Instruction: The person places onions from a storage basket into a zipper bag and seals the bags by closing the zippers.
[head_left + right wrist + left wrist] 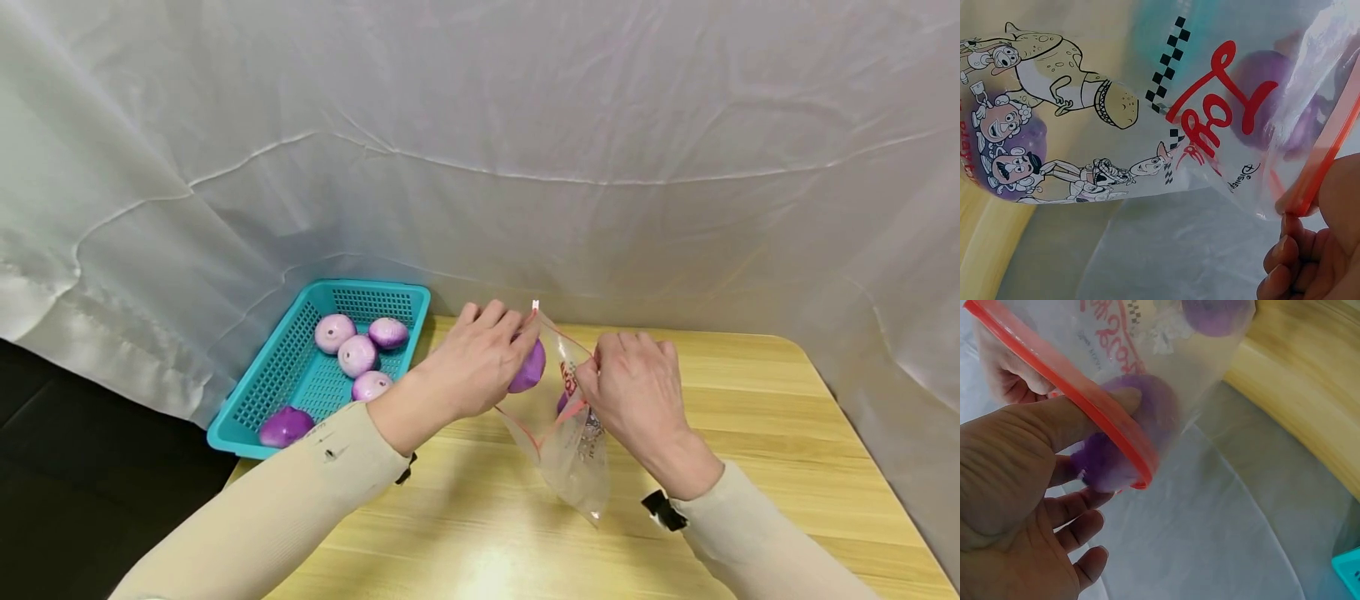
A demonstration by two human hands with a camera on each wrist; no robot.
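My left hand (480,367) grips a purple onion (529,368) between thumb and fingers at the mouth of a clear zip bag (562,467). In the left wrist view, the thumb and most of that onion (1154,406) are inside the red-edged opening. My right hand (637,392) pinches the red zip edge on the other side, so the mouth gapes. Another purple onion (1216,314) lies at the bottom of the bag. Red lettering and cartoon figures cover the bag's face (1116,162) in the right wrist view.
A turquoise basket (223,429) stands on the left of the wooden table (757,433), holding several pale purple onions (357,356) and a darker one (287,427). Grey-white cloth (525,233) hangs behind the table.
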